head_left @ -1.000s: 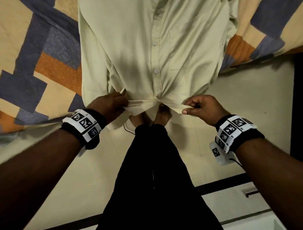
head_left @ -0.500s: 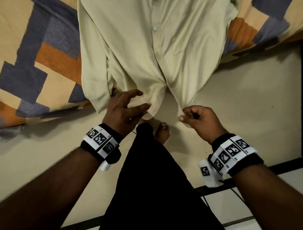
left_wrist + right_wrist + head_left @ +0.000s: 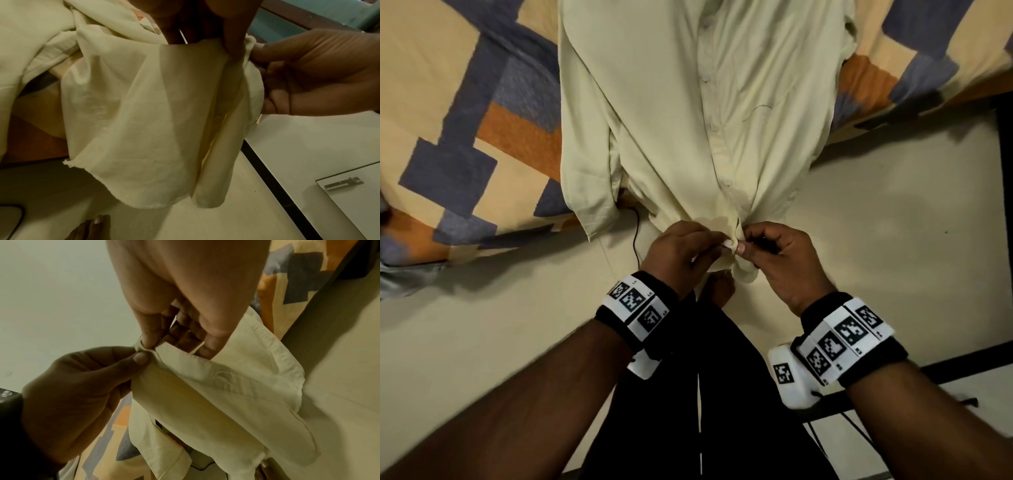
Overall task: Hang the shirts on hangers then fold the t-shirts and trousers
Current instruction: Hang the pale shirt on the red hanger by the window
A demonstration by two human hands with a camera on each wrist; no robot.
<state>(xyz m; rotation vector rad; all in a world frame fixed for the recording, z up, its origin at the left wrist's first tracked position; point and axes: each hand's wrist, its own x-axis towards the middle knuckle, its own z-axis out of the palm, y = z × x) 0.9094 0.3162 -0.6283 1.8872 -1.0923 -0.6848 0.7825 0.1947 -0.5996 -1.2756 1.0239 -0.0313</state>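
Pinching the shirt [image 3: 681,113] hem, both hands [image 3: 736,253] meet over patchwork bedspread [image 3: 465,137], tiled floor [image 3: 893,240].

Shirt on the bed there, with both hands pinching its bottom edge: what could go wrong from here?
1. The left hand and right hand pinch the shirt only at its hem, with fingertips, so the thin cloth could slip free.
2. Much of the shirt hangs off the bed edge; a pull could drag it onto the floor.
3. A black cable lies on the floor beside the hem and might snag.
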